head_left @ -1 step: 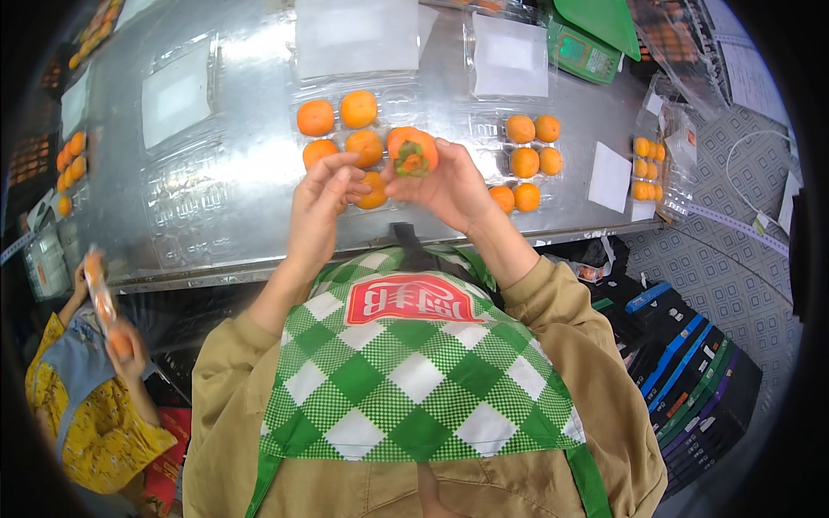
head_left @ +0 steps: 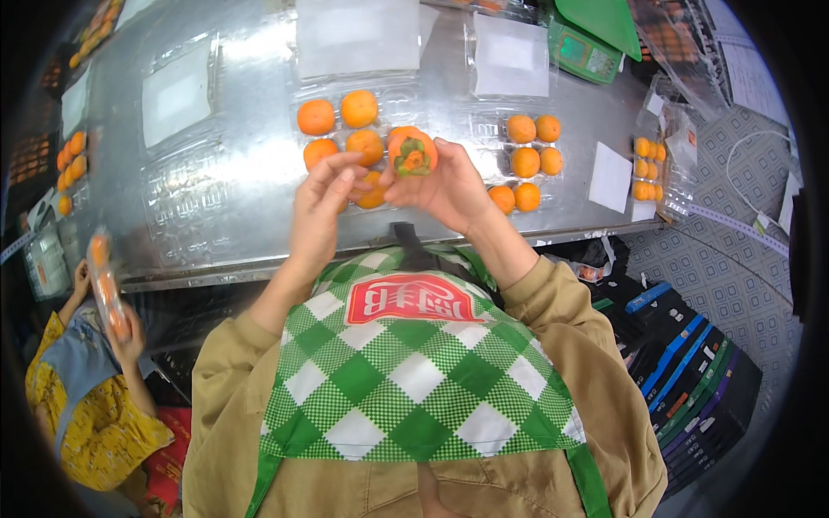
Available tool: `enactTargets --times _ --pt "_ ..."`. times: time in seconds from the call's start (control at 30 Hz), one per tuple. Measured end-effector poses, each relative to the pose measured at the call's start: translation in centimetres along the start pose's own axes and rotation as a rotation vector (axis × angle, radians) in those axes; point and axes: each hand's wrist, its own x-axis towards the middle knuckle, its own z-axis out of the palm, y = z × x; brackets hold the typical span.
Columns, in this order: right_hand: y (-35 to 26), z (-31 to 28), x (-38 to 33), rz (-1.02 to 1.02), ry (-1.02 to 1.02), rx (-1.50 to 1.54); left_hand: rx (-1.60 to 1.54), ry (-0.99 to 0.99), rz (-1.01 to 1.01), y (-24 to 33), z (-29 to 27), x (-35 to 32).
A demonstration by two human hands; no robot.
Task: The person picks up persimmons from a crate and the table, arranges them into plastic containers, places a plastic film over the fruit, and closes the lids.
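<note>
the right hand [head_left: 445, 186] is closed around an orange persimmon [head_left: 411, 152], held up above the metal table [head_left: 216, 129] with its green calyx turned toward the camera. the left hand [head_left: 321, 200] holds nothing, its fingers loosely spread and the fingertips close beside the fruit; whether they touch it cannot be told.

going from the left: at the lower left edge another person's hand [head_left: 121, 324] grips a long clear pack of orange fruit [head_left: 104, 281]. on the table's far left lie more persimmons [head_left: 69, 160] in a row. under the two hands sits a clear tray [head_left: 389, 108] with several persimmons in its cups, just behind the held fruit. to the right is a second clear tray [head_left: 533, 157] of smaller fruit, then a white card [head_left: 610, 177], and at the right edge a small filled pack [head_left: 648, 168]. a green scale [head_left: 585, 52] stands at the far side.
</note>
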Motion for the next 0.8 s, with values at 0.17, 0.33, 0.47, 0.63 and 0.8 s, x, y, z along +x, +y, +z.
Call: enactTargets --times 0.17,0.33,0.47,0.63,0.8 --pt "1.3 0.4 0.6 0.177 0.188 -0.174 0.333 0.035 0.300 0.2 2.1 -0.1" --pt "1.6 0.9 0.7 0.184 0.216 -0.424 0.259 -0.092 0.178 0.2 1.5 -0.1" --pt "0.1 0.5 0.1 -0.037 0.230 -0.733 -0.139 -0.066 0.025 0.6 1.7 -0.6" --pt "0.7 1.1 0.2 -0.516 0.145 -1.116 -0.355 -0.148 -0.104 -0.5 0.3 -0.7" --pt "1.0 2.7 0.9 -0.721 0.051 -1.370 -0.449 -0.129 -0.285 -0.5 0.9 -0.8"
